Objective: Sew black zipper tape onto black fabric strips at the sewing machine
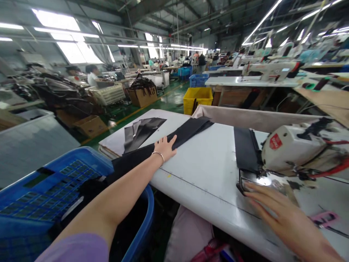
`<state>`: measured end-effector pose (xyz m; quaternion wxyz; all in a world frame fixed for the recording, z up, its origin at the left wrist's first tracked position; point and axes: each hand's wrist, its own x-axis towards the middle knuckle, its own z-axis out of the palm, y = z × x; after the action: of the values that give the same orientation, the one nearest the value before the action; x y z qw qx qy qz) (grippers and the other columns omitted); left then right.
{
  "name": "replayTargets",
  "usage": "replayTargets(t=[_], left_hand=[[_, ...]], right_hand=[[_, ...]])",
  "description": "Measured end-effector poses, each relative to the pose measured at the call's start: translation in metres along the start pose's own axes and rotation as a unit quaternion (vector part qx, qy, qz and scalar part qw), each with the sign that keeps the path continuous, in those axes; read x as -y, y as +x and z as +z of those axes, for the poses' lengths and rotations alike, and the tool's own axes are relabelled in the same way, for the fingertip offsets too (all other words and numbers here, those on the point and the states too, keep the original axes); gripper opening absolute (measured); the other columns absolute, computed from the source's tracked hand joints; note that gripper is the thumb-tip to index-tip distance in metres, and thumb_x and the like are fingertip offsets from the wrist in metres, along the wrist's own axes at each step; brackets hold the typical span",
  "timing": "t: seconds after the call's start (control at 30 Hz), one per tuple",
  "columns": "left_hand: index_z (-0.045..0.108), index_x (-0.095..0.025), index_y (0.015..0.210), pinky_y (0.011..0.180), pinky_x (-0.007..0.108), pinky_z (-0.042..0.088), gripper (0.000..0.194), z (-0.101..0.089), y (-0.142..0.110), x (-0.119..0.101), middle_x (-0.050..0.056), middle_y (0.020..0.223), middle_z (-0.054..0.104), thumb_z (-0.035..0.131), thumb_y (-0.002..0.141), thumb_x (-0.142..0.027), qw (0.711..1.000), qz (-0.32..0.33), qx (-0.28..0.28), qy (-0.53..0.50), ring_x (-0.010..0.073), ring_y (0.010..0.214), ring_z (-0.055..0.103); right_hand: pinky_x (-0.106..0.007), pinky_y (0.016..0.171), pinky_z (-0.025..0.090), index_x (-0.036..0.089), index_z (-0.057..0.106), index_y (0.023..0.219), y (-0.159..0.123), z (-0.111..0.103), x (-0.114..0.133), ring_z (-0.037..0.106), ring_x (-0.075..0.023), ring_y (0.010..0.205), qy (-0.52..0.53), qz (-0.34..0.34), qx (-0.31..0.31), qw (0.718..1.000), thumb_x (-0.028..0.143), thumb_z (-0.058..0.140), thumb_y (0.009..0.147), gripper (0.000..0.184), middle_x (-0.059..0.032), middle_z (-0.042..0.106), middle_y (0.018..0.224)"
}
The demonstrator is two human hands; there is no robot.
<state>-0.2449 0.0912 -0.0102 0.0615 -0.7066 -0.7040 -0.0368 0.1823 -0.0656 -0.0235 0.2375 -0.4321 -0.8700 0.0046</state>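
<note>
My left hand [165,148], with a bracelet at the wrist, lies with fingers spread on a long black fabric strip [188,131]. That strip runs across the white sewing table [203,160] and down toward the blue basket. My right hand [275,209] is beside the sewing machine [289,147], fingers stretched out and fingertips touching a dark edge near the lit needle area. What lies under its palm is hidden. A second black fabric piece [247,149] sits at the machine head, reaching under it. Several black and grey pieces [143,131] lie fanned at the table's far left.
A blue basket [92,154] with black fabric stands at the table's left front. Behind the table are a yellow crate [197,97] and another sewing machine [272,71]. A pink-handled tool [324,218] lies at the right. People sit farther back at the left.
</note>
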Motion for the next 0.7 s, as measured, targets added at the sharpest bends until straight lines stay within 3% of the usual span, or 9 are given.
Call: replayTargets(t=[0.07, 0.13, 0.27, 0.43, 0.5, 0.6, 0.7], left_hand=[[0.012, -0.035, 0.149, 0.098, 0.057, 0.029, 0.073, -0.001, 0.020, 0.003, 0.017, 0.144, 0.033, 0.043, 0.087, -0.057, 1.000, -0.028, 0.000, 0.004, 0.0399, 0.126, 0.038], [0.014, -0.032, 0.150, 0.097, 0.057, 0.030, 0.072, -0.004, 0.038, 0.005, 0.019, 0.140, 0.036, 0.042, 0.088, -0.056, 0.999, -0.053, 0.000, 0.009, 0.0400, 0.124, 0.039], [0.017, -0.026, 0.150, 0.097, 0.059, 0.030, 0.071, -0.009, 0.055, 0.003, 0.022, 0.141, 0.036, 0.041, 0.089, -0.055, 0.997, -0.081, -0.003, 0.013, 0.0420, 0.127, 0.037], [0.030, -0.020, 0.145, 0.105, 0.062, 0.023, 0.066, -0.018, 0.041, 0.000, 0.018, 0.151, 0.024, 0.049, 0.090, -0.050, 0.999, -0.046, -0.013, 0.022, 0.0399, 0.138, 0.022], [0.041, -0.019, 0.138, 0.108, 0.058, 0.025, 0.054, -0.024, 0.033, 0.000, 0.013, 0.147, 0.032, 0.051, 0.091, -0.045, 0.999, -0.013, -0.016, 0.029, 0.0338, 0.136, 0.029], [0.055, -0.015, 0.121, 0.102, 0.050, 0.039, 0.037, -0.033, 0.020, -0.005, 0.010, 0.128, 0.052, 0.053, 0.093, -0.039, 0.999, 0.030, -0.004, 0.035, 0.0250, 0.118, 0.051], [0.059, -0.012, 0.110, 0.099, 0.046, 0.042, 0.028, -0.034, -0.001, -0.020, 0.010, 0.119, 0.058, 0.054, 0.092, -0.033, 0.996, 0.076, -0.001, 0.035, 0.0233, 0.113, 0.054]], right_hand=[[-0.050, 0.103, 0.043, 0.033, 0.059, 0.121, -0.039, -0.011, -0.047, 0.055, -0.0280, 0.117, -0.049, 0.054, -0.029, 0.997, 0.041, 0.051, 0.086, 0.036, -0.0025, 0.058, 0.129], [-0.051, 0.100, 0.045, 0.033, 0.057, 0.126, -0.069, -0.016, -0.088, 0.056, -0.0303, 0.117, -0.086, 0.080, -0.010, 0.993, 0.033, 0.048, 0.083, 0.044, -0.0031, 0.056, 0.132], [-0.051, 0.097, 0.048, 0.030, 0.050, 0.136, -0.105, -0.012, -0.133, 0.057, -0.0306, 0.116, -0.124, 0.068, 0.042, 0.989, 0.022, 0.049, 0.071, 0.065, -0.0034, 0.053, 0.136], [-0.046, 0.097, 0.049, 0.032, 0.056, 0.130, -0.121, -0.001, -0.133, 0.056, -0.0286, 0.116, -0.080, 0.123, 0.022, 0.989, 0.029, 0.043, 0.082, 0.050, -0.0066, 0.056, 0.133], [-0.048, 0.098, 0.047, 0.033, 0.058, 0.128, -0.122, -0.001, -0.125, 0.057, -0.0292, 0.115, -0.077, 0.138, 0.001, 0.988, 0.032, 0.041, 0.084, 0.046, -0.0074, 0.057, 0.131], [-0.052, 0.098, 0.044, 0.032, 0.060, 0.120, -0.116, -0.006, -0.112, 0.061, -0.0309, 0.107, -0.080, 0.161, -0.042, 0.983, 0.036, 0.042, 0.085, 0.039, -0.0089, 0.063, 0.121], [-0.051, 0.093, 0.045, 0.026, 0.061, 0.108, -0.105, -0.017, -0.093, 0.063, -0.0318, 0.096, -0.062, 0.197, -0.089, 0.974, 0.039, 0.040, 0.087, 0.032, -0.0144, 0.067, 0.105]])
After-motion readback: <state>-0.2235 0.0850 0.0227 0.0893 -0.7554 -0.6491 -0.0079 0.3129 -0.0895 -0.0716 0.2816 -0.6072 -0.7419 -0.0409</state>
